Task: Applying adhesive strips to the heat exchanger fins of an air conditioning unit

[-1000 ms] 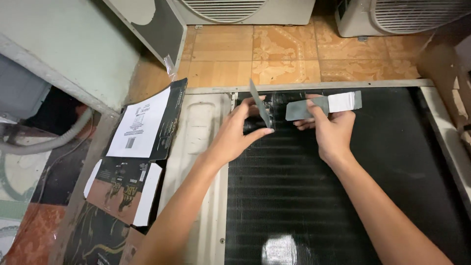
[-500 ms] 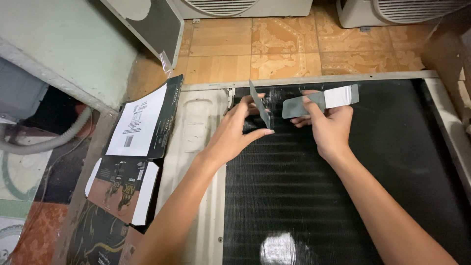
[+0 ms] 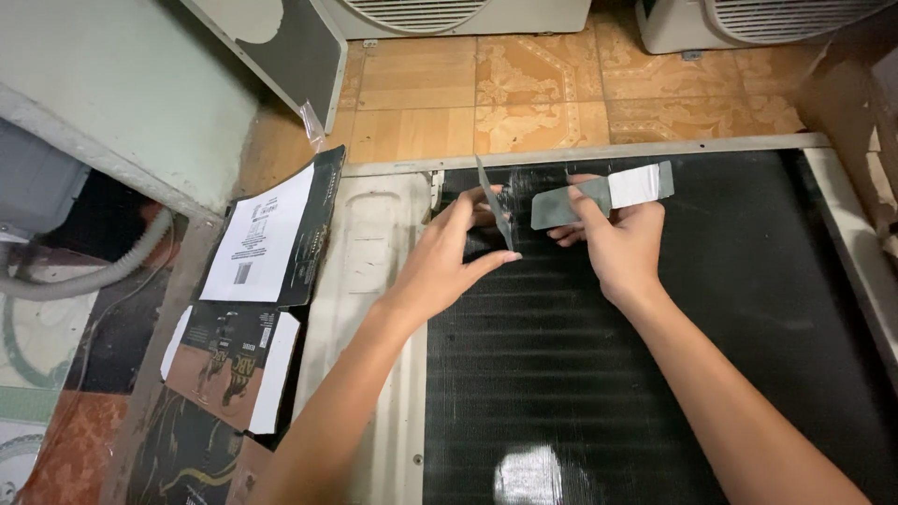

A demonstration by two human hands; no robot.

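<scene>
Flattened cardboard box (image 3: 245,309), tiled floor (image 3: 552,89)

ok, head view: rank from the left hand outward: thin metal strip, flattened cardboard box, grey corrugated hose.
1. thin metal strip, at the left hand's fingertips, over the black fin coil.
2. flattened cardboard box, on its left side.
3. grey corrugated hose, far left edge.

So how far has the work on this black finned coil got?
Done: nothing visibly marked as finished. In hand: left hand holds a thin grey blade on the coil; right hand grips a flat grey tool. Left: most fins below lie untouched.
</scene>
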